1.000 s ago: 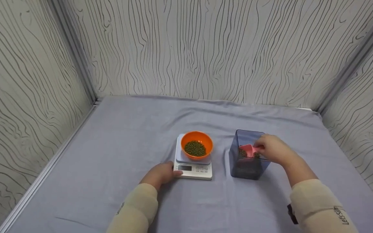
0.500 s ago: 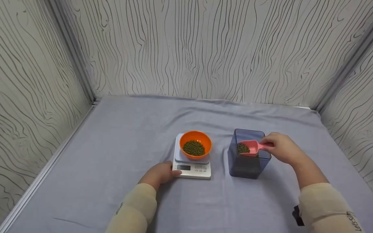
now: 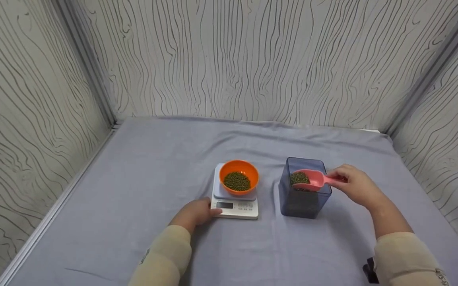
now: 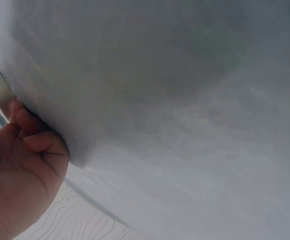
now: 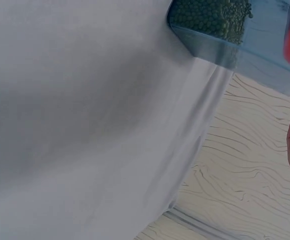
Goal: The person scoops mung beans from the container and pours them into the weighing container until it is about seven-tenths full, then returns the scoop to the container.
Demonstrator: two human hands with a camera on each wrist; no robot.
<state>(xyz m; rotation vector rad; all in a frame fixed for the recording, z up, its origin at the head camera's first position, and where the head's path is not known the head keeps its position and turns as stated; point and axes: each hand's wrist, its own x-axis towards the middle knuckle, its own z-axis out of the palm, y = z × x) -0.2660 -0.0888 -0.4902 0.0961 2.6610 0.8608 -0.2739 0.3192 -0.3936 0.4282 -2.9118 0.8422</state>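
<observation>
My right hand [image 3: 354,184] holds a pink scoop [image 3: 317,179] by its handle. The scoop's bowl, with green beans in it, is at the mouth of a clear bluish bin [image 3: 302,208]. More green beans [image 5: 205,17] lie inside that bin in the right wrist view. At the left, my left hand [image 3: 197,211] grips the near left edge of a white kitchen scale [image 3: 249,213], thumb on top beside the display. On the scale's platform sits an orange bowl [image 3: 253,176] partly filled with green beans [image 3: 237,181]. The left wrist view shows curled fingers [image 4: 40,142]; the scale is barely visible there.
A wrinkled grey-blue cloth [image 3: 153,159] covers the table, and the scale and bin stand on it a short gap apart. Panels with a wood-grain print [image 3: 229,59] rise at the back and both sides.
My right hand has drawn the scoop up from deeper in the bin to its rim, moving slightly right, and beans show in the scoop. My left hand stays on the scale.
</observation>
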